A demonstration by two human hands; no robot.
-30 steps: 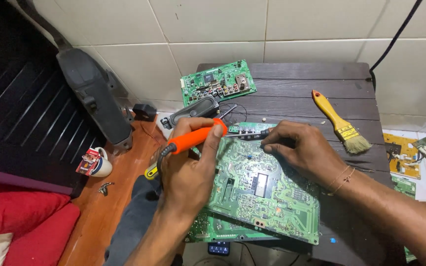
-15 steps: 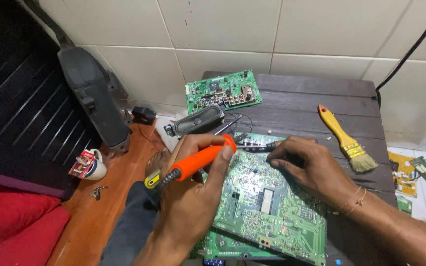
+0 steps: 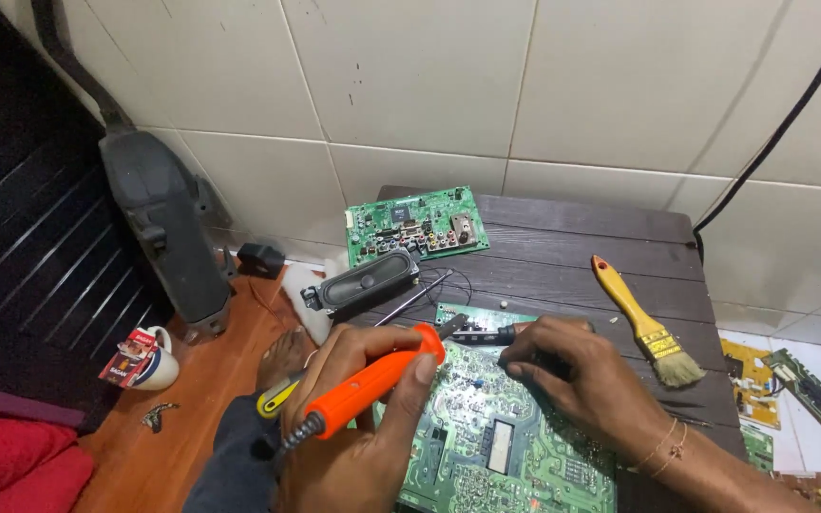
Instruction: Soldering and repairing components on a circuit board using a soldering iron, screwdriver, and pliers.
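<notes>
An orange-handled soldering iron [image 3: 372,382] is clasped in the left hand [image 3: 358,418], fingers wrapped around its smooth plastic barrel, the metal tip angled onto the large green circuit board [image 3: 515,446]. That board, studded with small components, lies flat on the dark wooden slatted surface [image 3: 572,256], directly beneath both hands. The right hand [image 3: 582,380] is pressed on the board's upper edge, its grip pinched around a slim dark tool [image 3: 486,334]. A yellow-handled bristle brush [image 3: 640,323] rests to the right; a smaller green board [image 3: 415,224] lies behind.
</notes>
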